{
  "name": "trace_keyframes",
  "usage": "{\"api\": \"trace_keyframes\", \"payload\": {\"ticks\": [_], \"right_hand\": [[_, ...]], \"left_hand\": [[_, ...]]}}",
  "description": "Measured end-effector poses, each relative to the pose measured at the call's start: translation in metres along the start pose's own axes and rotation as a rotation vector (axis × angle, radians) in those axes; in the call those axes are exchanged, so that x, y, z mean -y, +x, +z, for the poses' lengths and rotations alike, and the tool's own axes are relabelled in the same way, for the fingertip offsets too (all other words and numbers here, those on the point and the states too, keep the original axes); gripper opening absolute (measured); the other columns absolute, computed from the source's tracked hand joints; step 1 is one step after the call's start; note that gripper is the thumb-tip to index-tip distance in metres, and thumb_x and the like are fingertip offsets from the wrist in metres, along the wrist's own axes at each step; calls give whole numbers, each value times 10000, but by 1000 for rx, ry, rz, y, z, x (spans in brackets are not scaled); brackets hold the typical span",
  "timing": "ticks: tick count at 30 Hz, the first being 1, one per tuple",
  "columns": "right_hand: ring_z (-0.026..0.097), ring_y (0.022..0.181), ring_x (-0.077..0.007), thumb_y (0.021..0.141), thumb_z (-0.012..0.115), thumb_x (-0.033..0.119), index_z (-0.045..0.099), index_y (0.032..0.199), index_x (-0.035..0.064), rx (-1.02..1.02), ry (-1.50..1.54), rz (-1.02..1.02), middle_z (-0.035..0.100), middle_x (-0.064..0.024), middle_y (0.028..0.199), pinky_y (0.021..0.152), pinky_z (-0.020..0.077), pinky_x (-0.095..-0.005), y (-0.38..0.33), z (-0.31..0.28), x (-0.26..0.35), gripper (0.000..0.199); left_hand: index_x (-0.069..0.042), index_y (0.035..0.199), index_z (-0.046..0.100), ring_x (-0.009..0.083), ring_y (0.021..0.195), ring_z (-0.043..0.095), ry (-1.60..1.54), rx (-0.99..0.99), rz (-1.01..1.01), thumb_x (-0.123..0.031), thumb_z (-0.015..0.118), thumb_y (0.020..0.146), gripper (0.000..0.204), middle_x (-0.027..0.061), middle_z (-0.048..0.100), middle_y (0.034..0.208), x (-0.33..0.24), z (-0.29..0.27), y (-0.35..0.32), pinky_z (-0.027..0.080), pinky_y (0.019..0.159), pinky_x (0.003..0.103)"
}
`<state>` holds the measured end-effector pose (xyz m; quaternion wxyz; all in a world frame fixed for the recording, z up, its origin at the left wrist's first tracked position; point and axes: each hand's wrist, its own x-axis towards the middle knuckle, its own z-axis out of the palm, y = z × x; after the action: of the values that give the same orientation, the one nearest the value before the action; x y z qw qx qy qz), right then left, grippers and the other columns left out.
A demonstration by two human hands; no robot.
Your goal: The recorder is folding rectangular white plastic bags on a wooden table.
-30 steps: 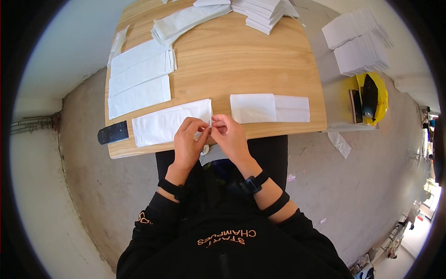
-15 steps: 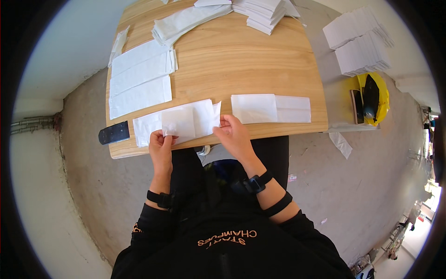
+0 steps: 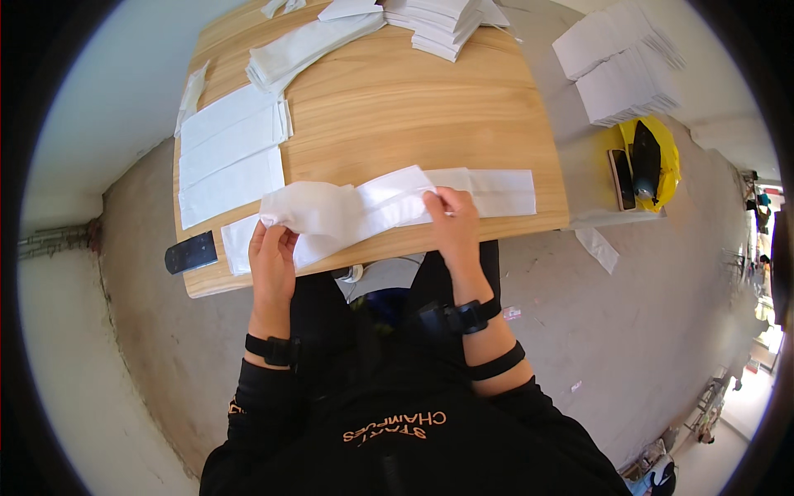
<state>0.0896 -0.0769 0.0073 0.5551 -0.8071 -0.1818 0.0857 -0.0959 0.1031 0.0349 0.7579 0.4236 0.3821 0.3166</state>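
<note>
While the left hand (image 3: 271, 252) and right hand (image 3: 451, 217) pinch a white cloth (image 3: 347, 211), its folds hide their fingertips.

A black phone (image 3: 190, 252) on the wooden table (image 3: 397, 99) — white stacks (image 3: 434, 21) behind.

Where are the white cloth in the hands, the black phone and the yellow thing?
white cloth (image 3: 331, 211), head view, on its bunched middle.
black phone (image 3: 190, 252), head view, on its flat top.
yellow thing (image 3: 666, 161), head view, on its right side.
</note>
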Motion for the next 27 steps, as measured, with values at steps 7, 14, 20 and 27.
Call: {"api": "trace_keyframes", "payload": {"ticks": [7, 14, 20, 27], "right_hand": [[613, 756, -258, 844, 666, 223, 675, 950, 5, -38, -123, 139, 630, -149, 834, 698, 483, -352, 15, -39, -41, 242], [610, 712, -117, 870, 666, 154, 659, 982, -43, -45, 47, 249, 667, -66, 812, 658, 493, -244, 20, -46, -53, 227], [647, 784, -229, 821, 686, 256, 689, 952, 42, -59, -178, 194, 670, -108, 867, 711, 501, -344, 21, -51, -48, 251], [642, 779, -226, 810, 695, 260, 707, 926, 73, -53, -247, 204, 663, -98, 868, 703, 500, -349, 22, -53, -46, 219]], "left_hand": [[-4, 1165, 555, 198, 1033, 596, -134, -2, -103, -66, 474, 911, 273, 90, 630, 1120, 6, 12, 19, 464, 936, 340], [-21, 1035, 570, 224, 1005, 583, -438, 7, -101, -84, 480, 909, 167, 115, 632, 1047, -29, -37, 40, 474, 931, 374], [33, 1064, 545, 260, 1062, 575, -583, 106, -14, -47, 513, 890, 194, 149, 608, 1103, -70, -84, 38, 469, 966, 407], [42, 1094, 536, 262, 1094, 563, -592, -71, 75, -33, 494, 877, 234, 150, 586, 1139, -75, -117, 36, 482, 975, 416]]}}
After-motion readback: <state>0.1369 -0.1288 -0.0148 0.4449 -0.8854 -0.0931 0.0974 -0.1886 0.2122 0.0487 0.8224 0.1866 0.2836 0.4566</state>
